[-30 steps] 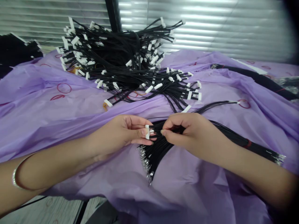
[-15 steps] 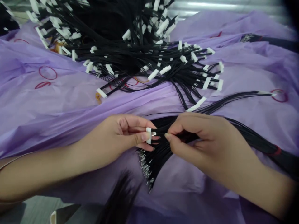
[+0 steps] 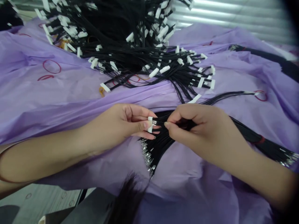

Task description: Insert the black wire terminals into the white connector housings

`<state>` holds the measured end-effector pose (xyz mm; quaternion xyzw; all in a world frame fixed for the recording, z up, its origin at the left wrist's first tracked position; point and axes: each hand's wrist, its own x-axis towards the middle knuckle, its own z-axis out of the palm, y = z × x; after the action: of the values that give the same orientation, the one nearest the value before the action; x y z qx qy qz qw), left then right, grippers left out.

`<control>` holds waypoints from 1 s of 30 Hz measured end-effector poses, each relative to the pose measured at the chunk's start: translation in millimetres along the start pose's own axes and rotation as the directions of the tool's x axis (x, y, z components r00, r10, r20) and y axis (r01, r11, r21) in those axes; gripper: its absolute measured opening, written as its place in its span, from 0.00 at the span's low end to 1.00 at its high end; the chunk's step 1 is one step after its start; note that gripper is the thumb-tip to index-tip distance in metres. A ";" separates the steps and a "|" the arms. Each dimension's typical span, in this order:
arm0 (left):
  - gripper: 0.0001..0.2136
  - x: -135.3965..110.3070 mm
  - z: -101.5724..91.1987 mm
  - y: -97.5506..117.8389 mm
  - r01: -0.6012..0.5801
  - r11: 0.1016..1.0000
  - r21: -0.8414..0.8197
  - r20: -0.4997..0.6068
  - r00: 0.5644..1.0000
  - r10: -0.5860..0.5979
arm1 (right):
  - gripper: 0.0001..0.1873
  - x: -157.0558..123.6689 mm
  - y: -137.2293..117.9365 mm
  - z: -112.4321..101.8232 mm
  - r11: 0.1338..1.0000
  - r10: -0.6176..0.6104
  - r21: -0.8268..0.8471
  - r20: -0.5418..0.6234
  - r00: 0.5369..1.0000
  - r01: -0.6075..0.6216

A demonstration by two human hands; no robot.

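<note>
My left hand pinches a small white connector housing between thumb and fingers. My right hand is closed on a thin black wire, its metal tip held at the connector's open side. Both hands hover just above a bundle of black wires with bare metal terminals, which fans out on the purple sheet below them. A red band ties that bundle near the right.
A large heap of black wires with white connectors lies at the back centre. Red rubber bands are scattered on the sheet. Another black bundle lies far right. Dark hair hangs at the bottom; window blinds stand behind.
The view has tilted down and shifted slightly; both hands keep the same pinch on connector and wire, now a little higher in the frame. Hair has come into view at the bottom.
</note>
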<state>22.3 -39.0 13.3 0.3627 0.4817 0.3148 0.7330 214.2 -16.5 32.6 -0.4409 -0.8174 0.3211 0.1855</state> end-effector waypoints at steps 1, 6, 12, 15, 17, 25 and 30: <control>0.05 -0.2 -0.1 0.1 0.001 1.000 -0.002 0.005 1.000 -0.001 | 0.08 -0.1 -0.3 -0.2 1.000 0.004 -0.002 0.004 1.000 -0.004; 0.05 -1.9 0.3 1.2 0.003 1.000 -0.002 0.012 1.000 -0.003 | 0.07 -0.9 -1.4 0.0 1.000 -0.009 -0.016 -0.003 1.000 0.009; 0.04 -2.0 0.5 1.3 0.014 1.000 -0.005 -0.009 1.000 -0.014 | 0.08 -1.7 -1.8 1.3 0.997 -0.053 -0.054 0.005 0.999 0.054; 0.04 -1.8 0.3 1.9 -0.001 0.999 0.036 0.002 1.000 0.001 | 0.08 -1.9 -2.1 1.8 0.996 -0.049 -0.072 -0.015 0.999 0.047; 0.04 -1.6 -0.1 1.8 -0.018 0.997 0.069 0.011 1.000 0.017 | 0.08 -2.3 -2.6 2.1 0.995 -0.060 -0.077 -0.041 0.997 0.056; 0.04 -0.9 -0.6 -0.7 -0.045 0.991 0.124 0.026 0.999 0.042 | 0.09 -2.6 -3.2 4.2 0.991 -0.133 -0.026 -0.078 0.988 0.131; 0.03 -1.6 -0.1 0.1 -0.045 0.992 0.118 0.032 0.999 0.042 | 0.09 -2.0 -1.5 4.7 0.996 -0.088 -0.009 -0.083 0.993 0.088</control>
<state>21.7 -40.1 14.1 0.4206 0.4807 0.2964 0.7101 211.6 -20.5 30.1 -0.4178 -0.8285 0.2919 0.2322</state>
